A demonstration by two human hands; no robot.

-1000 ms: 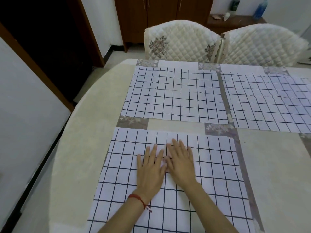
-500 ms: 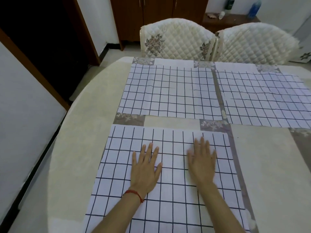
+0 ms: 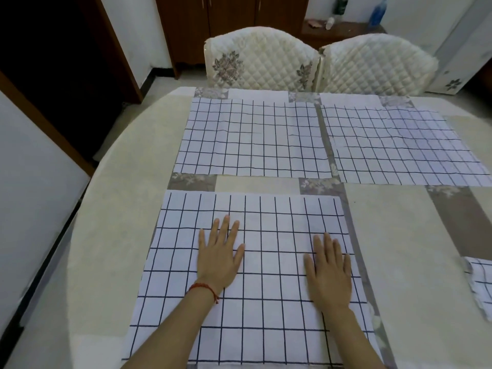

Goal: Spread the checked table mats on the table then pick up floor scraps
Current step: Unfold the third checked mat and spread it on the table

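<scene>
Hands flat on the near mat (image 3: 255, 275), palms down, fingers straight and slightly fanned, gripping nothing. Left hand (image 3: 219, 258) pressed on the mat's left-middle part, a red string bracelet (image 3: 204, 288) round the wrist. Right hand (image 3: 328, 272) pressed close to the mat's right edge, little finger almost at the border. Well apart from each other, several checks of cloth bare between them.

Near mat spread smooth on the table (image 3: 111, 235), white with a dark grid, reaching from the near table edge up to about the middle. Beyond it, across a strip of bare tablecloth, two more checked mats side by side: far left mat (image 3: 253, 139) lying flat with faint fold lines, far right mat (image 3: 402, 145) just beside it, a narrow grey band of cloth between, its surface a little rippled. At the right border, near side, part of a fourth checked cloth (image 3: 479, 283), bunched and cut off by the frame.

Table covered in a cream cloth with grey-brown flowered patches. Behind the far edge, two quilted cream chair backs, left chair (image 3: 259, 58) and right chair (image 3: 378, 63), touching at their sides. Farther back, a brown wooden cabinet (image 3: 229, 20) and a low shelf with a blue bottle (image 3: 377, 12). Dark doorway (image 3: 53, 62) at far left. Floor scraps not discernible anywhere.
</scene>
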